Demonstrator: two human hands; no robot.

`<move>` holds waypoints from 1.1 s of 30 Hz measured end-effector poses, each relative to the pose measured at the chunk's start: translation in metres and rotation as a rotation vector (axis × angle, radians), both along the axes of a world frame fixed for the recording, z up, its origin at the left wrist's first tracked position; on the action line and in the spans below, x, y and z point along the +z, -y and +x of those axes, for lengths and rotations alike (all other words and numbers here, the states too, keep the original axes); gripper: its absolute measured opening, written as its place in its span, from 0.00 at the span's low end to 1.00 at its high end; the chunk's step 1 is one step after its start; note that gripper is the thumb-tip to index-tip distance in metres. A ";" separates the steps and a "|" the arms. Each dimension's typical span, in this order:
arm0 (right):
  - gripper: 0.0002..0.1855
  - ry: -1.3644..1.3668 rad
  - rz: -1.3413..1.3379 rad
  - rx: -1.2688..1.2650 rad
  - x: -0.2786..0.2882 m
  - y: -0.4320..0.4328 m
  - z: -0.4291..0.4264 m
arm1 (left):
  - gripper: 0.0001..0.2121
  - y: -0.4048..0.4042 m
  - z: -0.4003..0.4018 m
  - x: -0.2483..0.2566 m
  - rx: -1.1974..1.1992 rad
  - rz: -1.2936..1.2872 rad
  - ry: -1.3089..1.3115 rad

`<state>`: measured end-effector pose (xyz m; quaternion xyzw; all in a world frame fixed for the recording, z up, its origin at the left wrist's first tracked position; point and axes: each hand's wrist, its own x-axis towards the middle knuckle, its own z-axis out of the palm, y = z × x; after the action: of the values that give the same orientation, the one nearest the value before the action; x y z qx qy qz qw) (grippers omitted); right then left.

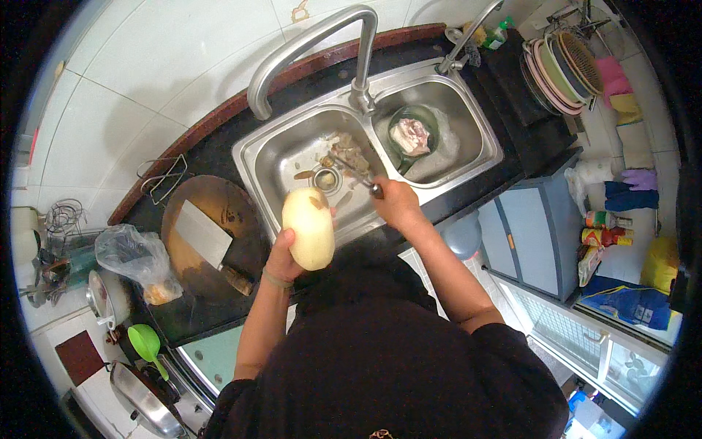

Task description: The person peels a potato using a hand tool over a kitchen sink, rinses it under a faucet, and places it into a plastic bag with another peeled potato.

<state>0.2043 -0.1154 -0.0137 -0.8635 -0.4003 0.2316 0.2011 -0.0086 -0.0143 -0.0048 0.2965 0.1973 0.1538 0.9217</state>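
My left hand (283,259) grips a large pale-yellow root vegetable (310,233), which looks like a potato. Most of its surface is bare, with a brown patch of skin near its upper end. It is held above the near edge of the left sink basin (279,145). In my right hand (397,202) is a thin metal peeler (354,173) with a dark handle end, pointing into that basin and apart from the vegetable. Brown and pale peelings (350,151) lie around the drain (327,180). The fingers behind the vegetable are mostly hidden.
Left of the sink, a cleaver (205,233) lies on a round wooden chopping board (189,263), beside a plastic bag (129,249). Raw meat (410,137) sits in a green strainer or bowl in the right basin (466,115). A tall faucet (312,38) arches over the left basin.
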 end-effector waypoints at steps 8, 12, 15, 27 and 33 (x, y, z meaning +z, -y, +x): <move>0.12 0.079 0.018 0.113 0.008 -0.014 -0.022 | 0.42 0.000 0.008 0.002 -0.006 0.007 -0.034; 0.10 -0.031 -0.038 0.009 0.009 -0.004 -0.005 | 0.44 0.004 0.011 0.024 0.027 0.065 -0.014; 0.12 -0.042 0.134 0.112 0.041 -0.010 -0.025 | 0.44 -0.004 0.003 0.006 0.048 0.087 -0.085; 0.10 0.075 0.296 0.188 0.034 -0.011 -0.033 | 0.37 -0.007 0.006 0.015 0.115 0.034 -0.060; 0.13 0.095 0.002 0.068 -0.007 -0.024 -0.017 | 0.36 -0.001 0.003 0.011 0.123 -0.055 0.061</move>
<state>0.1878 -0.0913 -0.0209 -0.8593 -0.4388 0.1965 0.1746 -0.0055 -0.0130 0.0062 0.2533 0.1911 0.2138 0.9239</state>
